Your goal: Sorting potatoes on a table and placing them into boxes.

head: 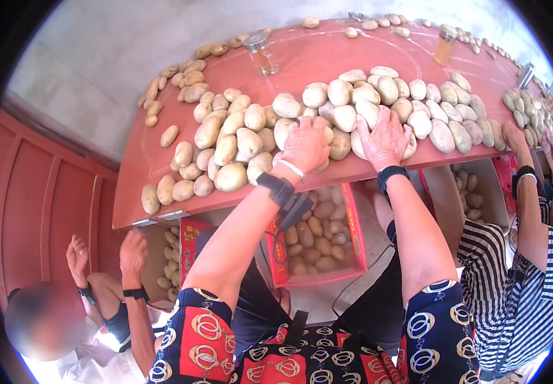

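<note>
My left hand [306,144] lies palm down over several pale potatoes near the front edge of a red table [315,53]. One potato [283,132] shows beside its fingers, and the palm hides what is beneath. To its right, my right hand [386,139] covers a potato [408,149] that shows past its side, with the thumb and fingers spread. Whether either hand grips a potato is hidden. A loose heap of potatoes [248,142] spreads left of my hands. More potatoes [442,136] lie in a band to the right.
Below the table edge stands a red cardboard box [319,280] of potatoes. Two lidded jars [263,60] [444,46] stand farther back. A person's hand [133,252] is at the left, by another box [194,249]. Another person's hand [515,137] touches the table's right part.
</note>
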### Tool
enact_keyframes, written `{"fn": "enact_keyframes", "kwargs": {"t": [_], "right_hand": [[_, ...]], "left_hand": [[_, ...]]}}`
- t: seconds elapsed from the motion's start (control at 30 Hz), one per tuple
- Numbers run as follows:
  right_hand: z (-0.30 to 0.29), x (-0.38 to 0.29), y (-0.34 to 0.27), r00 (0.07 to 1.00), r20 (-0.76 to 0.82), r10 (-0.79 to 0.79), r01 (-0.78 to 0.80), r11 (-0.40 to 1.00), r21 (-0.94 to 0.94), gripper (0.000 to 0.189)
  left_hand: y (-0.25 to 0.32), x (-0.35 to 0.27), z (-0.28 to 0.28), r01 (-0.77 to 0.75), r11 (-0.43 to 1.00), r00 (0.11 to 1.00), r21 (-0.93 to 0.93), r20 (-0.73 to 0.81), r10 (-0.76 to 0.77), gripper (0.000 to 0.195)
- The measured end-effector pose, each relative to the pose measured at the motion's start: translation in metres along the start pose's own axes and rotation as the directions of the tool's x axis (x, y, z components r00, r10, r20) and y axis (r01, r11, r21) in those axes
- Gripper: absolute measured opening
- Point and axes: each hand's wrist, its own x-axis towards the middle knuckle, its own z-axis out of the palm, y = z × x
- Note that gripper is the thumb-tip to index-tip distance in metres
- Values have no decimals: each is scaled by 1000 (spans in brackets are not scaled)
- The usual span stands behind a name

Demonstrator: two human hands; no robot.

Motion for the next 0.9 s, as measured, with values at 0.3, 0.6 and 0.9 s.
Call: {"fn": "enact_keyframes", "kwargs": {"t": [0.3,0.6,0.9], "right_hand": [[12,0,9,998,60,28,-28,1000,6,64],[11,3,11,989,139,48,-28,989,-143,68],[5,2,7,991,127,47,-42,998,-41,67]], "left_hand": [[-13,-9,-23,-94,906,902,-413,-420,-97,36],[-19,-146,-9,246,147,959,-958,219,-180,27],[-13,-200,109,437,713,893,-548,359,-272,24]]}}
